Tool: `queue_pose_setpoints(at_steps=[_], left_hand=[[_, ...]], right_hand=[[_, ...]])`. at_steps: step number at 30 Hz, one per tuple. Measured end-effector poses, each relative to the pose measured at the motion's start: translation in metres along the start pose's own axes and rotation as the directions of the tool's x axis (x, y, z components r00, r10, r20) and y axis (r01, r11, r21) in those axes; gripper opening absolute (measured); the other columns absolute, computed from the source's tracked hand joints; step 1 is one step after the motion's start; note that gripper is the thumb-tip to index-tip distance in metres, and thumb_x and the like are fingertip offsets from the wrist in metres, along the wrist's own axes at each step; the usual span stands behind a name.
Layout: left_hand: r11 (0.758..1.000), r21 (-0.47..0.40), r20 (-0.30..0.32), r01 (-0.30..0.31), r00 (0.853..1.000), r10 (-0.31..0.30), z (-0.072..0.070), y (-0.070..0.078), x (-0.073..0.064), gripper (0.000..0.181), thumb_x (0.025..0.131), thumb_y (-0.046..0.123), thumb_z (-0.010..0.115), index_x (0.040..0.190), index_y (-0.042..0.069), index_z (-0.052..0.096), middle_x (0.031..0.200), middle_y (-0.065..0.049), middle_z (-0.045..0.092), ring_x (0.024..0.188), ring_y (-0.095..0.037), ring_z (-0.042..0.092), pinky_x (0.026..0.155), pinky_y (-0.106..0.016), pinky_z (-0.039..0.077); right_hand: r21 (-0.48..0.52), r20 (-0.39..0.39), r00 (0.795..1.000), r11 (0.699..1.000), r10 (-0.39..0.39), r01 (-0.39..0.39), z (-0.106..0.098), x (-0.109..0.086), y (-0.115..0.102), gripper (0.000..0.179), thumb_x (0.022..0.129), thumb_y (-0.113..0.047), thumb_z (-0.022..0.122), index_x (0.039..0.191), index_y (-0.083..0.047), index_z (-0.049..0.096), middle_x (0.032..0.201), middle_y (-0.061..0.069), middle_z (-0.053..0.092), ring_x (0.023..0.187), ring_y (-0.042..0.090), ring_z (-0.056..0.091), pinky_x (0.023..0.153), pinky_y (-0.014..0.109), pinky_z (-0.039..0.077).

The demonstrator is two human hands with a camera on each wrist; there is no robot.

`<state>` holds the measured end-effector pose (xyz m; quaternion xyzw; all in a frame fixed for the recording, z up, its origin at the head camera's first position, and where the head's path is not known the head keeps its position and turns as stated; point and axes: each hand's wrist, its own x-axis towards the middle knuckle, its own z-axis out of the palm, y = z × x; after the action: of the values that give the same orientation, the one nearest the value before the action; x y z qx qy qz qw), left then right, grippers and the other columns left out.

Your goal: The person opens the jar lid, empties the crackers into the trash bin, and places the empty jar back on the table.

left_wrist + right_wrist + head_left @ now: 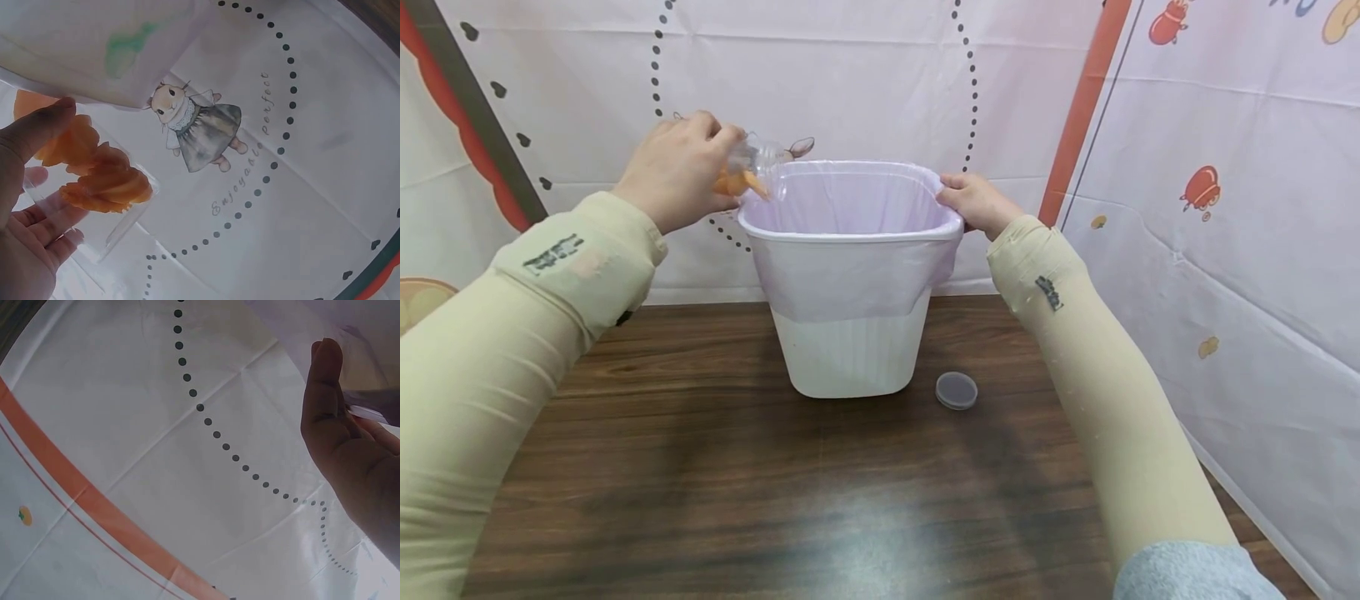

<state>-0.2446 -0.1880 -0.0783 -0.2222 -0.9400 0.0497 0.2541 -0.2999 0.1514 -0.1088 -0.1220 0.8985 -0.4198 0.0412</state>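
My left hand (679,173) grips a clear plastic jar (765,157) tipped on its side, its mouth toward the trash can (853,358) at the left rim. Inside the jar lie soft, ruffled orange pieces (112,181), bunched together; in the head view some are near the mouth. The white can stands upright, lined with a thin lilac trash bag (842,279) folded down over its outside. At the opposite side, my right hand (979,202) grips the rim through the bag. In the right wrist view that hand's fingers (326,369) are at the bag's edge.
A round, greyish translucent lid (957,390) lies on the dark wooden table (715,500), right of the can's base. White printed cloth (865,75) hangs close behind the can, and another cloth wall (1262,275) runs along the right side.
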Motion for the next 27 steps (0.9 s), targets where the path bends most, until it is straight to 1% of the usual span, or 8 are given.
queue_pose_setpoints(at_steps=[3,8,12,17,22,27], left_hand=[[0.999,0.029,-0.009,-0.018,1.000,0.018,-0.0009,0.0017,0.0006,0.070,0.072,0.022,0.073,0.129,0.000,0.038,0.112,-0.028,0.045,0.099,-0.043,0.045,0.093,-0.054,0.032],[0.998,0.050,-0.007,-0.024,1.000,0.025,-0.0020,0.0035,0.0004,0.071,0.072,0.022,0.073,0.129,-0.001,0.037,0.112,-0.029,0.045,0.099,-0.044,0.044,0.092,-0.054,0.032],[0.997,0.065,-0.012,-0.042,0.999,0.043,-0.0021,0.0046,0.0006,0.070,0.073,0.022,0.073,0.129,0.000,0.037,0.113,-0.029,0.045,0.101,-0.044,0.044,0.096,-0.054,0.030],[0.993,0.091,-0.027,-0.071,0.997,0.074,-0.0013,0.0055,0.0015,0.068,0.074,0.021,0.072,0.129,0.000,0.038,0.112,-0.029,0.045,0.103,-0.044,0.043,0.100,-0.054,0.027],[0.990,0.107,-0.045,-0.091,0.994,0.096,-0.0003,0.0058,0.0022,0.065,0.075,0.019,0.071,0.127,-0.001,0.039,0.111,-0.029,0.045,0.103,-0.044,0.043,0.101,-0.053,0.027],[0.987,0.116,-0.059,-0.107,0.992,0.114,-0.0006,0.0065,0.0024,0.061,0.075,0.019,0.070,0.125,-0.001,0.041,0.111,-0.029,0.046,0.104,-0.044,0.042,0.100,-0.053,0.027]], right_hand=[[0.006,0.004,1.000,1.000,-0.006,0.006,0.0001,0.0000,0.0005,0.046,0.097,-0.017,0.031,0.141,-0.004,0.025,0.128,0.019,0.047,0.077,0.005,0.055,0.064,0.017,0.048],[0.018,0.005,1.000,1.000,-0.011,0.011,0.0007,0.0007,0.0011,0.047,0.097,-0.017,0.031,0.141,-0.004,0.024,0.128,0.020,0.047,0.076,0.004,0.055,0.064,0.017,0.048],[0.019,0.007,1.000,1.000,-0.011,0.011,0.0005,0.0004,0.0009,0.047,0.097,-0.016,0.031,0.142,-0.004,0.024,0.129,0.019,0.047,0.079,0.006,0.055,0.064,0.017,0.048],[0.009,0.005,1.000,1.000,-0.007,0.007,0.0002,-0.0009,0.0002,0.046,0.097,-0.017,0.031,0.141,-0.005,0.027,0.127,0.018,0.048,0.078,0.005,0.055,0.064,0.017,0.048],[0.007,-0.001,1.000,1.000,-0.007,0.007,0.0000,-0.0008,0.0006,0.046,0.097,-0.017,0.032,0.141,-0.005,0.026,0.128,0.018,0.048,0.076,0.005,0.055,0.063,0.017,0.047],[0.008,-0.001,1.000,1.000,-0.006,0.006,-0.0002,-0.0004,0.0008,0.047,0.096,-0.016,0.032,0.142,-0.006,0.024,0.131,0.018,0.046,0.078,0.006,0.054,0.064,0.017,0.048]])
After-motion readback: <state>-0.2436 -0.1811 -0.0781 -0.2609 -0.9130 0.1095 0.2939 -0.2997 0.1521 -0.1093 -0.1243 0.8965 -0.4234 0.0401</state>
